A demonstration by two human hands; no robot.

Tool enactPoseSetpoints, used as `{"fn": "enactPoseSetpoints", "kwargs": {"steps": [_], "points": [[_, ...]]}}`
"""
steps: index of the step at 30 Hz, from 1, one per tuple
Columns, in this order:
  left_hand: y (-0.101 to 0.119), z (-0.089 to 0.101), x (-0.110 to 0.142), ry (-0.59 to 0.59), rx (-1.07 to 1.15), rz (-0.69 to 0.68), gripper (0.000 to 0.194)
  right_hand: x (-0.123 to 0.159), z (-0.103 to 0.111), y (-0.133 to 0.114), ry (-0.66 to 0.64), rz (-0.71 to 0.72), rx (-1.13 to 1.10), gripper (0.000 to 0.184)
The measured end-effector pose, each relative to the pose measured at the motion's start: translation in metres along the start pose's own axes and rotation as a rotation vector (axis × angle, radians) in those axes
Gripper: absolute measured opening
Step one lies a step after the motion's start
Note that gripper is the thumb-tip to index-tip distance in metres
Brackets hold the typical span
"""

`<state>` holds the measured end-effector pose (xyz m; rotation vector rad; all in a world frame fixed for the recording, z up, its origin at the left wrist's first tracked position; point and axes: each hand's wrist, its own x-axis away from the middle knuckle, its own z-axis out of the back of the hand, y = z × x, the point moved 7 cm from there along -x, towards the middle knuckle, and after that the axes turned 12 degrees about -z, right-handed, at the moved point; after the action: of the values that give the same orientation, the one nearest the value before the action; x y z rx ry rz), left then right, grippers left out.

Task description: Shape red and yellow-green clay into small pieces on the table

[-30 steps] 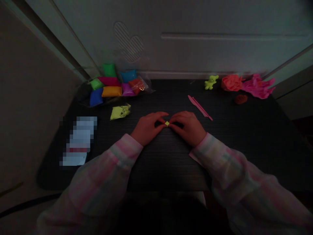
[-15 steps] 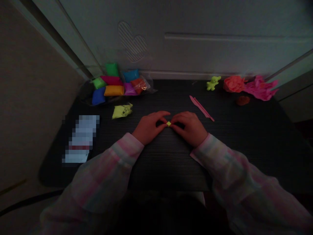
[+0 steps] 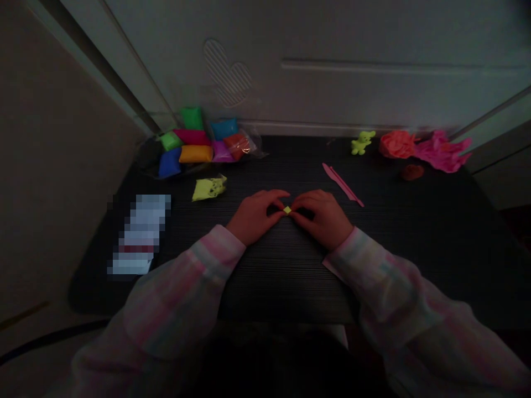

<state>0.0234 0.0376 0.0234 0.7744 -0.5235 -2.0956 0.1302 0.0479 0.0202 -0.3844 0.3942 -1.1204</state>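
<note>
A small yellow piece of modelling clay (image 3: 287, 210), shaped like a little cube, sits between my two hands over the middle of the dark table. My left hand (image 3: 257, 215) pinches it from the left with thumb and fingertips. From the other side my right hand (image 3: 323, 216) pinches the same piece. Up and left of my left hand lies an opened yellow clay packet (image 3: 208, 188) with a torn, crumpled end. Beyond my right hand are a pink plastic clay knife (image 3: 338, 181) and a thin pink stick (image 3: 347, 187), side by side.
Colourful clay packets (image 3: 196, 154) lie in a clear plastic bag at the back left. A phone with a blurred screen (image 3: 141, 235) rests at the left. At the back right are a yellow bear figure (image 3: 362, 143), orange crumpled material (image 3: 397, 145), pink crumpled material (image 3: 443, 152) and a brown lump (image 3: 412, 172).
The whole view has shifted very slightly. Both hands keep the same pinch on the yellow clay, and nothing on the table has visibly moved.
</note>
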Motion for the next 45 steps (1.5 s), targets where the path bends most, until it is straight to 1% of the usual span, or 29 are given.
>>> {"fn": "enactPoseSetpoints", "kwargs": {"steps": [7,13,17,26,33,39,45], "points": [[0.0009,-0.0002,0.0002,-0.001,-0.013,-0.010,0.035,0.0037,0.0005,-0.0002,0.029,0.009,-0.006,0.011],[0.0055,-0.0009,0.0012,-0.022,0.002,-0.066,0.039,0.0043,0.0046,0.0019,-0.027,0.063,-0.068,0.009],[0.0067,-0.0005,0.0015,-0.019,0.015,-0.083,0.042,0.0026,0.0076,0.0032,-0.009,0.068,-0.095,0.009],[0.0037,-0.0002,0.0006,0.000,0.024,-0.049,0.036,0.0021,0.0030,0.0027,0.006,0.043,-0.051,0.008],[0.0056,0.0010,0.0014,0.025,0.015,-0.038,0.037,0.0033,0.0043,0.0024,0.025,0.032,-0.059,0.008],[0.0042,0.0007,0.0018,0.010,0.025,-0.022,0.037,0.0024,0.0042,0.0010,0.014,0.036,-0.099,0.006],[0.0051,0.0018,0.0016,0.016,0.018,-0.032,0.040,0.0020,0.0034,0.0020,0.019,0.030,-0.087,0.007]]}}
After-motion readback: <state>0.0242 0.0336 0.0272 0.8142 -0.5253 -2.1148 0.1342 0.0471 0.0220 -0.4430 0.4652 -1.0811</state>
